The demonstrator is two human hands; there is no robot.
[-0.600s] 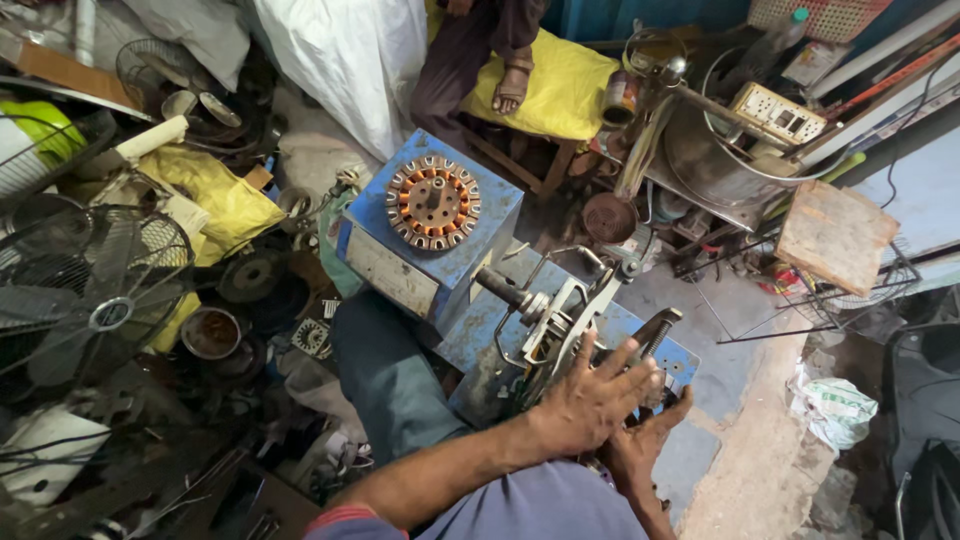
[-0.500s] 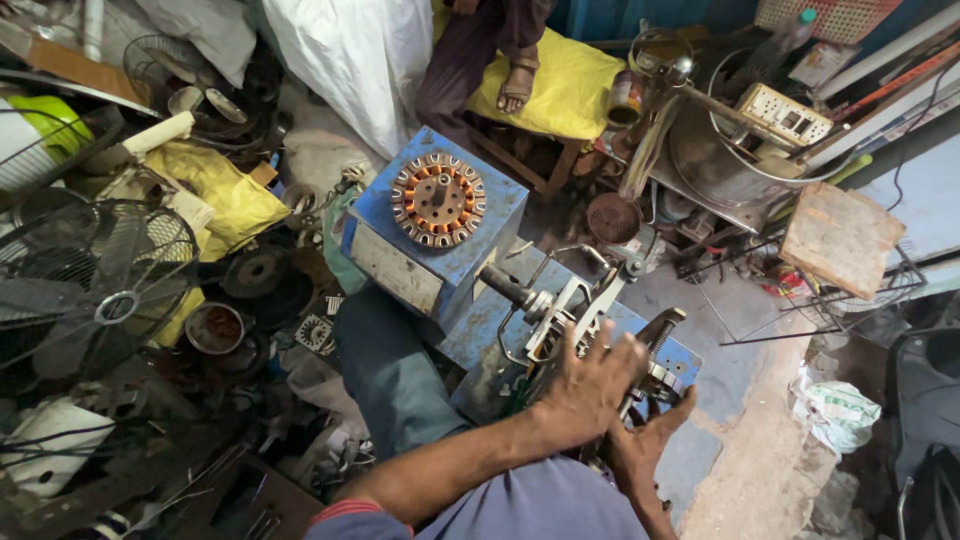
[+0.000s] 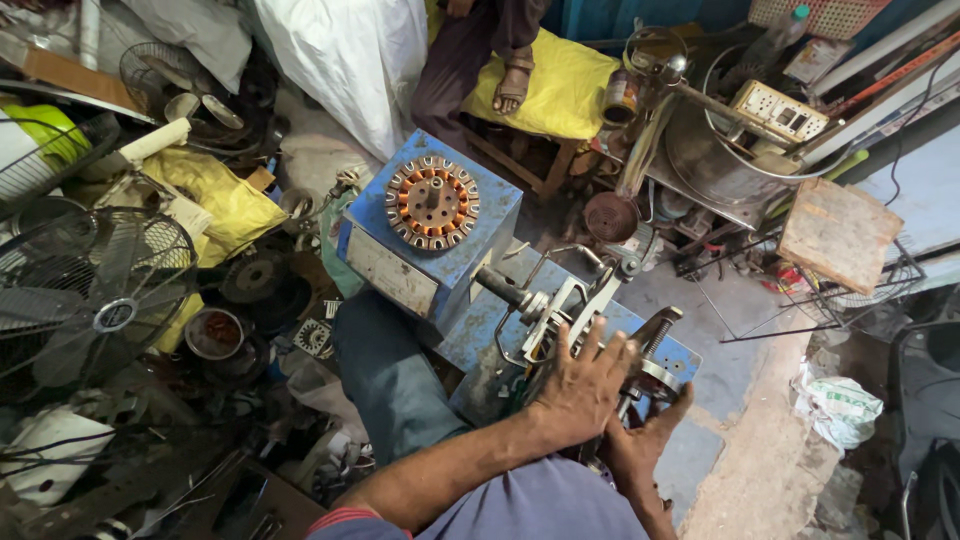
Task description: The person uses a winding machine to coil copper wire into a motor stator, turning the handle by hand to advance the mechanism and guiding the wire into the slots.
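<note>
A hand-cranked coil winder (image 3: 560,300) of bare metal sits on a blue metal box (image 3: 470,240). On the box's top lies a round stator (image 3: 432,203) with copper coils. My left hand (image 3: 580,388) rests on the winder's frame, fingers spread over its metal arms. My right hand (image 3: 645,448) sits just below it, thumb raised beside the crank wheel (image 3: 655,372). Its fingers are hidden under my left hand. My leg in blue trousers (image 3: 395,385) lies against the box.
A fan guard (image 3: 95,300) and fan parts crowd the left, with yellow bags (image 3: 215,195) and dark round parts on the floor. Another person's sandalled foot (image 3: 513,88) rests on a yellow cushion at the back. A steel pot (image 3: 715,165), a socket board (image 3: 778,112) and a wooden block (image 3: 838,232) stand right.
Both hands stay on the winder. My left hand has shifted slightly up and left over the frame; the view has drifted a little.
</note>
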